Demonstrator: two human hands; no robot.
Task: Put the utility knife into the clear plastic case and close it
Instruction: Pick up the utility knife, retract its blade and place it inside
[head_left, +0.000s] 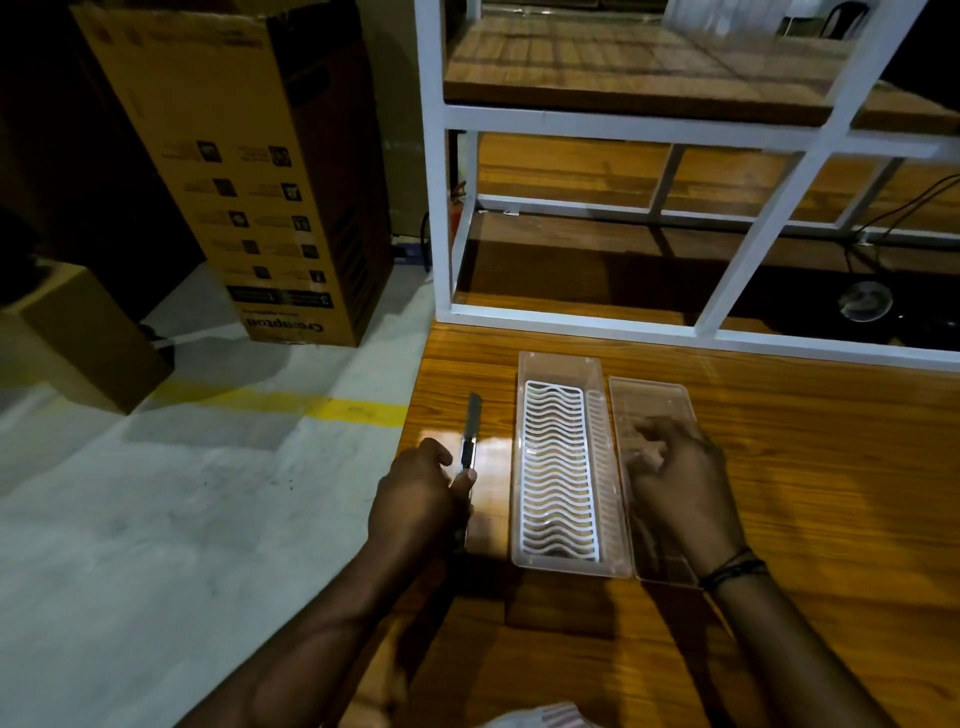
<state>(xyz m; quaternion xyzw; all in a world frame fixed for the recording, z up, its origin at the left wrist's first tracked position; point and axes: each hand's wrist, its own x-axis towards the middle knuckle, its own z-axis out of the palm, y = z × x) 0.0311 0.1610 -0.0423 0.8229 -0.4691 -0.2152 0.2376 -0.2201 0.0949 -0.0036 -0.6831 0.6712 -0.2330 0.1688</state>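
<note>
slim grey knife (471, 431) lying on the wooden table (779, 467), just left of the open clear case (561, 364) holding a white wavy grid (558, 467). left hand (421, 499) grips the knife's near end; right hand (675, 483), fingers loosely curled, rests on the clear lid (649, 400) beside the case.

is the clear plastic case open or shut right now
Open: the clear plastic case shows its white grid uncovered, and its lid lies flat beside it.

Overall light: dim, warm, corners dark
Glare: bright patch on the wooden table (779, 467) beside the knife (471, 431)
Shadows: soft, under both forearms
Focus: right hand (675, 483) fingers blurred; box (249, 171) print soft
Distortion: white shelf frame (571, 124) bows and leans at the edges
</note>
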